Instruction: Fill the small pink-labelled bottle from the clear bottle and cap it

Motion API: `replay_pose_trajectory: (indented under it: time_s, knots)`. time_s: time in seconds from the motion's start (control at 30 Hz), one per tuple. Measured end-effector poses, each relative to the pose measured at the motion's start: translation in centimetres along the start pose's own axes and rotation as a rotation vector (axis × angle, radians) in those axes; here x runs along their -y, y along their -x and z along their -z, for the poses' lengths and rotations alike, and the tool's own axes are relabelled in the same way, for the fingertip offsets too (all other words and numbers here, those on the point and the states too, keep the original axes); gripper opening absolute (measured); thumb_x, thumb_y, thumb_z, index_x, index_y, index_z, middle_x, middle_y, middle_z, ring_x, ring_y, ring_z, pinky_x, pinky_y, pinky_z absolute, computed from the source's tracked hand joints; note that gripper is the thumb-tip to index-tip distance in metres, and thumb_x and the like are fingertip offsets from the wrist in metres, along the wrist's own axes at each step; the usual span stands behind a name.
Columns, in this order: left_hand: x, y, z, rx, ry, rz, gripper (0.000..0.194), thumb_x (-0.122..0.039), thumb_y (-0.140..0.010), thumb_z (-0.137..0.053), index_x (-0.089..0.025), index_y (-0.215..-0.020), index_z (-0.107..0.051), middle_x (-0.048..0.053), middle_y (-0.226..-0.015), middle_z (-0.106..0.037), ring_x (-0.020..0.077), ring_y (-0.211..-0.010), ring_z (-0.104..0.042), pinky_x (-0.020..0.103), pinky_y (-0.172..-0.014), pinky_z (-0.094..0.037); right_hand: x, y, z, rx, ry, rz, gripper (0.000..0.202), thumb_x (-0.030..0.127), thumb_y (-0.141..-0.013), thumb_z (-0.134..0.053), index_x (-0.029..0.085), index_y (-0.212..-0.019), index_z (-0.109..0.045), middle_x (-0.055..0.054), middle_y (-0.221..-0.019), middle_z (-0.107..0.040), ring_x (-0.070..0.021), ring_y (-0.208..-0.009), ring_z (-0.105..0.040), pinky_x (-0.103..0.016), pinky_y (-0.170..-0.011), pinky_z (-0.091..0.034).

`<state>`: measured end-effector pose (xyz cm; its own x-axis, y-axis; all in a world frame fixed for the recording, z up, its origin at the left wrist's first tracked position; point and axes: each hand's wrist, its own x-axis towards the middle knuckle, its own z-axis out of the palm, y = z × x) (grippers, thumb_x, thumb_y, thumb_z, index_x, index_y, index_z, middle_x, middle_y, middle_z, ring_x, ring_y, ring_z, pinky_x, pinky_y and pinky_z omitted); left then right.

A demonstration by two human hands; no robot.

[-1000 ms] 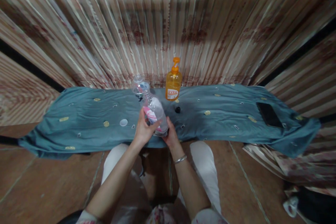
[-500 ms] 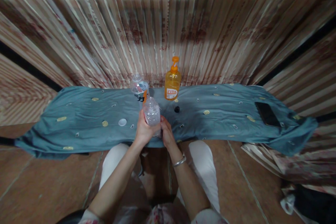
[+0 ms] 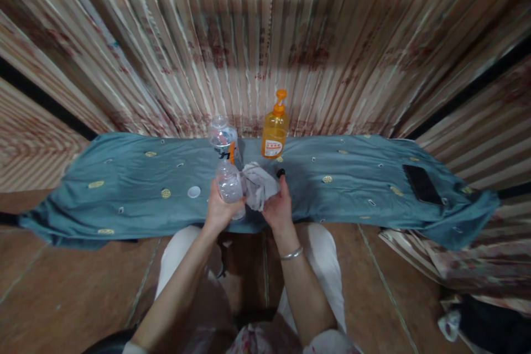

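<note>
My left hand [image 3: 220, 210] is wrapped round a small clear plastic bottle [image 3: 229, 181], which has no cap and stands nearly upright over the near part of the cloth. Close to it on the right, my right hand [image 3: 280, 206] holds a crumpled grey-white cloth [image 3: 259, 185], the thumb on its right side. Behind the small bottle is a larger clear bottle [image 3: 224, 141] with a printed label, also uncapped. An orange pump bottle [image 3: 275, 133] stands to its right. A small black cap [image 3: 281, 172] lies just beyond my right thumb.
Blue-green fabric [image 3: 136, 188] covers the long narrow table. A white round lid [image 3: 194, 192] lies left of my left hand. On the right lies a black phone [image 3: 422, 183]. Striped curtains [image 3: 265, 38] hang behind, and dark poles [image 3: 468, 86] slant at both sides.
The crumpled cloth has come into view in my right hand, which has moved right, away from the small bottle. My left hand has shifted slightly left with the bottle.
</note>
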<state>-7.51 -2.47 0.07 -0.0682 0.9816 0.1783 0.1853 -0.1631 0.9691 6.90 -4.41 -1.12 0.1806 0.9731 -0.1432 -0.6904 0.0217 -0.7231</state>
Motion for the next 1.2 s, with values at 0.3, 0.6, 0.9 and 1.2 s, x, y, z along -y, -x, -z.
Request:
replay_pose_trajectory:
  time_s: [0.3, 0.6, 0.9, 1.2]
  knots:
    - [-1.7, 0.1, 1.2, -0.046, -0.01, 0.021, 0.063, -0.039, -0.046, -0.083, -0.023, -0.101, -0.056, -0.001, -0.088, -0.067, 0.0209, -0.077, -0.065, 0.04, -0.08, -0.054, -2.0, -1.7, 3.5, -0.104, 0.294, 0.139, 0.037, 0.048, -0.077, -0.064, 0.024, -0.104, -0.071, -0.005, -0.106, -0.079, -0.0239, -0.111, -0.071, -0.044, -0.1, -0.056]
    - [-2.4, -1.7, 0.4, 0.0, 0.054, 0.001, 0.063, -0.032, -0.046, -0.083, -0.023, -0.104, -0.059, -0.001, -0.09, -0.069, 0.0184, -0.076, -0.065, 0.034, -0.076, -0.056, -3.3, -1.7, 3.7, 0.076, 0.92, 0.264, 0.062, 0.038, -0.073, -0.075, 0.022, -0.132, -0.065, -0.016, -0.156, -0.051, -0.0329, -0.152, -0.035, -0.056, -0.127, -0.016]
    - [-1.6, -3.8, -2.5, 0.085, 0.18, -0.051, 0.062, -0.031, -0.045, -0.083, -0.024, -0.101, -0.057, 0.001, -0.097, -0.068, 0.02, -0.084, -0.065, 0.038, -0.085, -0.055, -0.9, -1.0, 7.1, 0.038, 1.184, 0.358, 0.068, 0.047, -0.079, -0.072, 0.021, -0.14, -0.059, -0.017, -0.159, -0.046, -0.0312, -0.151, -0.037, -0.055, -0.125, -0.024]
    - [-0.4, -3.3, -4.9, 0.175, 0.212, -0.021, 0.066, -0.026, -0.051, -0.086, -0.026, -0.11, -0.057, 0.003, -0.1, -0.07, 0.0239, -0.09, -0.069, 0.043, -0.085, -0.056, 2.8, -7.8, 10.7, -0.12, 1.199, 0.369, 0.054, 0.047, -0.086, -0.071, 0.02, -0.131, -0.061, -0.015, -0.138, -0.062, -0.0295, -0.129, -0.057, -0.055, -0.111, -0.044]
